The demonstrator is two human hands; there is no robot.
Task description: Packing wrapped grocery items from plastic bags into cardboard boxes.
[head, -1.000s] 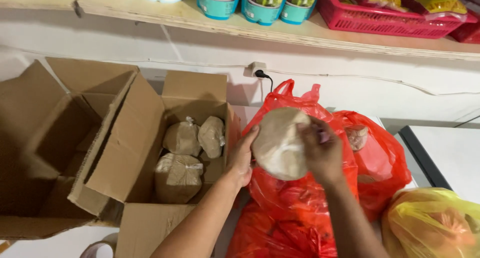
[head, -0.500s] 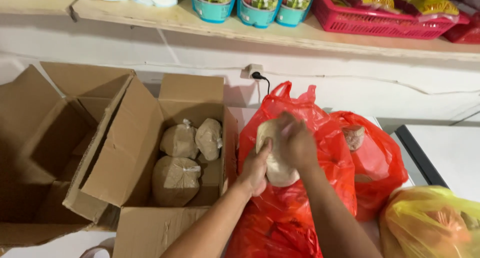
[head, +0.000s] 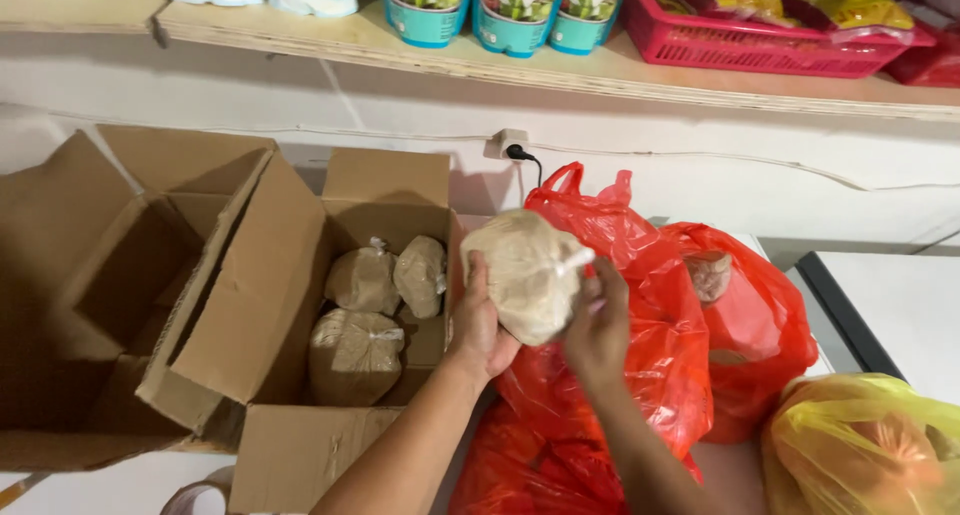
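Held up between left hand (head: 480,325) and right hand (head: 598,330): a rounded, knotted clear packet of beige powder (head: 522,275) (soft, slightly lumpy), both palms cupped round it. Just above the crinkled red plastic bag (head: 640,305). Beside the open cardboard box (head: 300,305), three similar packets (head: 355,355) inside, some room left near its front edge.

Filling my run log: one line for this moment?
left hand: holds tied bag | right hand: holds it too | beside: open box
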